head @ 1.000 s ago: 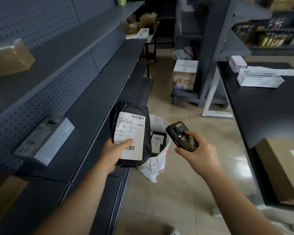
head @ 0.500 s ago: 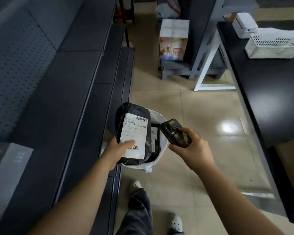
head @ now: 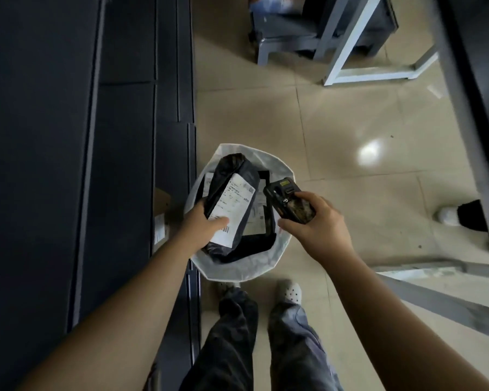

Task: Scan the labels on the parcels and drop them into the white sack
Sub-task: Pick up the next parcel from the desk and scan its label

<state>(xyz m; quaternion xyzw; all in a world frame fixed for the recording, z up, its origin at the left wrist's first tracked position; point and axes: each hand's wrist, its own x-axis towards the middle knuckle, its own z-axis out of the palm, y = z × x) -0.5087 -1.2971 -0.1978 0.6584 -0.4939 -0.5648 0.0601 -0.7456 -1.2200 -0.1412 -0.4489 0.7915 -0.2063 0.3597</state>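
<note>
The dark shelving [head: 68, 165] runs along the left, and beside it on the tiled floor [head: 350, 136] stands the white sack [head: 232, 270], its mouth open and now directly under both hands. A second ago the person was standing back with the sack lower and further off; since then they have stepped up and looked down, so the mouth of the sack fills the middle of the view, with their own shoes just below its rim.

The black parcel [head: 232, 193] has come down from chest height and now hangs over the open mouth, label up and tipped toward the far side. The left hand [head: 201, 224] holds it at the near end, thumb pressed across the white label, fingers wrapped underneath. At least one more dark parcel with a label [head: 259, 221] already lies inside the sack below it.

The right hand [head: 314, 224] is clamped around the scanner [head: 290, 200], still at the sack's right edge with its nose toward the parcel.

Judging by this position, the scan looks done and the parcel is poised for release; letting go should land it inside.
</note>
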